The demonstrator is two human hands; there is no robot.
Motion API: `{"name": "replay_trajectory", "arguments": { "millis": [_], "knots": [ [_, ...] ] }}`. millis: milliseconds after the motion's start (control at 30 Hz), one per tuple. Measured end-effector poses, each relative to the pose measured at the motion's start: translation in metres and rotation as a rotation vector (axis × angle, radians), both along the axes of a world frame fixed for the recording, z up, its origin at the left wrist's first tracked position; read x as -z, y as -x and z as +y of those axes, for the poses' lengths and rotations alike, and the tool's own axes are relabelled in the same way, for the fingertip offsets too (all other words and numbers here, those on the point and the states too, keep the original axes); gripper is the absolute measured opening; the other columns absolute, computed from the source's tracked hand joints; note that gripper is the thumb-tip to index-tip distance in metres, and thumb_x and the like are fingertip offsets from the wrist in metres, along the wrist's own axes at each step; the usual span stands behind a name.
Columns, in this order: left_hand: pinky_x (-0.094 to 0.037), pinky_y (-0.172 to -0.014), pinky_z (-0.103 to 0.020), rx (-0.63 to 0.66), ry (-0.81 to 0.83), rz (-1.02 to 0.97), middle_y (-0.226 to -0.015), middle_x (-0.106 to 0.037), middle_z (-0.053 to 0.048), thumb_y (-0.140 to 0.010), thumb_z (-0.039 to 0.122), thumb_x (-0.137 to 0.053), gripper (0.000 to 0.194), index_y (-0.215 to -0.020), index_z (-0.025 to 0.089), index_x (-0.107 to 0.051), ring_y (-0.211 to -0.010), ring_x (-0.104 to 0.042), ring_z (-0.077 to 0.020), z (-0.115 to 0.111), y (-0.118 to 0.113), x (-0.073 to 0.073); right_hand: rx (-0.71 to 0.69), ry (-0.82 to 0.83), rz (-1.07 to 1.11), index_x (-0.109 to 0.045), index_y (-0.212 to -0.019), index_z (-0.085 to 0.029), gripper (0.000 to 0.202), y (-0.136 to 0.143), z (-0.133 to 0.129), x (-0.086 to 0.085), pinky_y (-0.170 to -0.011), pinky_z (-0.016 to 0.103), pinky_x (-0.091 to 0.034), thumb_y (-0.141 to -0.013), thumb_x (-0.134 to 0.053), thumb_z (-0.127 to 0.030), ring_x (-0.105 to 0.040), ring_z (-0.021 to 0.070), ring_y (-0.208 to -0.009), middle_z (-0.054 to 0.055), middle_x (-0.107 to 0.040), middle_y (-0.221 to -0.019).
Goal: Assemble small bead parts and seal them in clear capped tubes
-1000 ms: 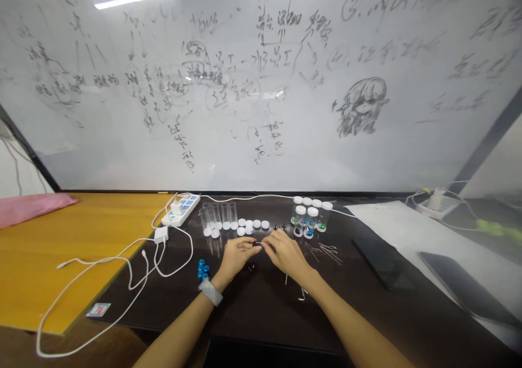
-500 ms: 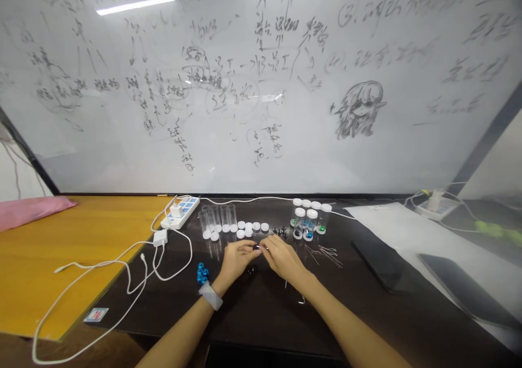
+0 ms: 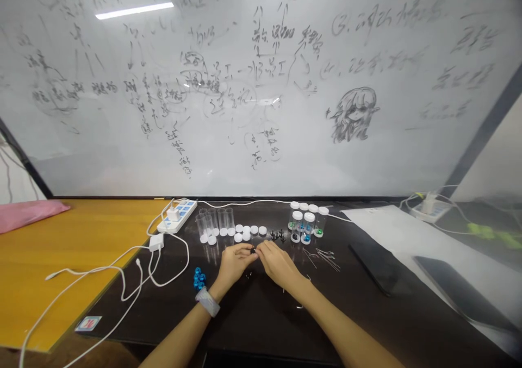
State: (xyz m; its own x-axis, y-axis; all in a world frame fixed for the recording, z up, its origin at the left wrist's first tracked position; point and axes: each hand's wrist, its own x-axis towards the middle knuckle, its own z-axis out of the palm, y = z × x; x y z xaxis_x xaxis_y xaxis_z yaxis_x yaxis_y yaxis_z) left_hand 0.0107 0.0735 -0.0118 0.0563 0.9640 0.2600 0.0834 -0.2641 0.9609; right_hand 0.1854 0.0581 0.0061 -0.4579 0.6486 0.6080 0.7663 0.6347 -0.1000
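Note:
My left hand (image 3: 235,263) pinches a small black piece (image 3: 253,250) over the dark table. Fingertips of my right hand (image 3: 275,260) are closed at the same spot, almost touching the left ones; what they hold is too small to make out. Several tiny bits (image 3: 248,274) lie on the table just below the hands. Shiny blue balls (image 3: 198,279) are grouped left of my left wrist. Beyond my fingers are round white caps (image 3: 246,230) and small black pieces with prongs (image 3: 278,236). Thin metal rods (image 3: 327,259) lie to the right of my right hand.
Clear tubes (image 3: 223,221) stand at the back left, and white-capped ones (image 3: 309,228) with blue and green contents at the back right. A power strip (image 3: 178,216) and loose white cables (image 3: 122,268) lie left. Two dark flat devices, one a black slab (image 3: 375,267), lie right.
The view has tilted up slightly and shifted, showing more of the ceiling light's reflection. Both hands stay together with fingertips pinched; the small black piece shows a little more plainly.

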Motion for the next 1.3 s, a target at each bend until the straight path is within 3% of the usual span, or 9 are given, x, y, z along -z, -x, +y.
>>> {"name": "replay_trajectory", "arguments": {
  "millis": [167,300,433,633,1067,1300],
  "knots": [
    [-0.059,-0.068,-0.031,-0.013,0.005,0.013,-0.078,-0.077,-0.009,-0.061,0.037,-0.088,0.037,-0.087,0.015,-0.075,-0.071,-0.074,-0.0235,-0.0009,0.0011,-0.0012,-0.109,0.059,0.089,-0.060,-0.098,-0.020,0.019,-0.0035,0.0002,-0.0021,-0.075,0.032,-0.050,-0.099,-0.042,-0.013,-0.060,0.0214,-0.086,0.007,-0.059,-0.091],
    [-0.060,-0.069,-0.032,-0.018,0.021,-0.002,-0.083,-0.078,-0.011,-0.059,0.037,-0.090,0.038,-0.086,0.015,-0.075,-0.073,-0.075,-0.0244,-0.0019,0.0016,-0.0016,-0.076,0.094,0.157,-0.059,-0.097,-0.021,0.017,-0.0047,0.0011,-0.0016,-0.072,0.030,-0.049,-0.100,-0.044,-0.014,-0.062,0.0199,-0.081,0.005,-0.062,-0.089],
    [-0.057,-0.062,-0.027,0.022,0.031,-0.026,-0.066,-0.074,-0.005,-0.060,0.034,-0.090,0.039,-0.088,0.014,-0.072,-0.064,-0.072,-0.0205,-0.0025,0.0014,-0.0005,-0.016,0.035,0.043,-0.058,-0.090,-0.020,0.019,-0.0054,0.0003,-0.0029,-0.072,0.032,-0.046,-0.101,-0.042,-0.019,-0.059,0.0220,-0.083,0.006,-0.063,-0.086],
    [-0.057,-0.063,-0.027,0.046,0.023,-0.022,-0.068,-0.074,-0.005,-0.060,0.034,-0.090,0.036,-0.085,0.015,-0.073,-0.066,-0.072,-0.0200,-0.0028,0.0006,-0.0022,0.036,-0.060,-0.070,-0.059,-0.087,-0.019,0.026,-0.0041,0.0018,-0.0015,-0.073,0.035,-0.043,-0.102,-0.039,-0.020,-0.057,0.0240,-0.082,0.008,-0.062,-0.081],
    [-0.058,-0.067,-0.028,0.042,-0.003,0.020,-0.073,-0.075,-0.006,-0.065,0.037,-0.087,0.035,-0.089,0.015,-0.074,-0.070,-0.073,-0.0207,-0.0028,0.0029,-0.0021,-0.110,0.107,0.160,-0.062,-0.098,-0.020,0.016,-0.0065,0.0014,0.0001,-0.077,0.031,-0.049,-0.098,-0.047,-0.014,-0.061,0.0206,-0.086,0.005,-0.063,-0.090],
    [-0.057,-0.065,-0.026,0.072,0.010,0.048,-0.086,-0.075,-0.008,-0.066,0.037,-0.086,0.037,-0.092,0.015,-0.072,-0.071,-0.072,-0.0193,-0.0066,0.0016,-0.0049,-0.009,0.062,0.089,-0.059,-0.091,-0.021,0.015,-0.0066,0.0021,0.0005,-0.072,0.031,-0.045,-0.099,-0.047,-0.018,-0.060,0.0214,-0.084,0.005,-0.064,-0.086]
  ]
}}
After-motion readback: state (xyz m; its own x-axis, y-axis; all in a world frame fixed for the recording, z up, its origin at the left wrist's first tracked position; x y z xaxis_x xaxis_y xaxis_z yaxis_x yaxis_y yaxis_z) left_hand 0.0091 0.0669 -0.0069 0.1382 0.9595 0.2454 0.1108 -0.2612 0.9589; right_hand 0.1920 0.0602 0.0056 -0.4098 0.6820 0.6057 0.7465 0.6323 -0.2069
